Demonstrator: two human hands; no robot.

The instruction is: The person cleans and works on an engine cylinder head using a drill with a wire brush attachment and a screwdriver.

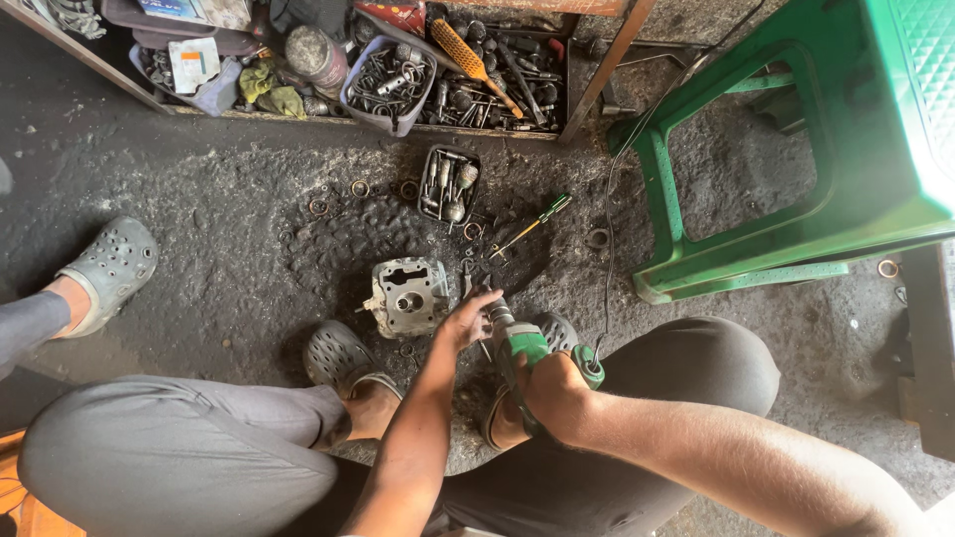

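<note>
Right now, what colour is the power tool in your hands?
Green with black parts, the power tool shows best in the head view.

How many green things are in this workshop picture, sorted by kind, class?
Green power tool, held by right hand, left hand at its front: 1
Green plastic stool: 1
Green-handled screwdriver: 1
Total: 3

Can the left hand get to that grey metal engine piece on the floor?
Probably yes. The left hand sits at the front of the green power tool, right beside the grey engine part. Only bare floor shows between them, so nothing seems to block it.
</note>
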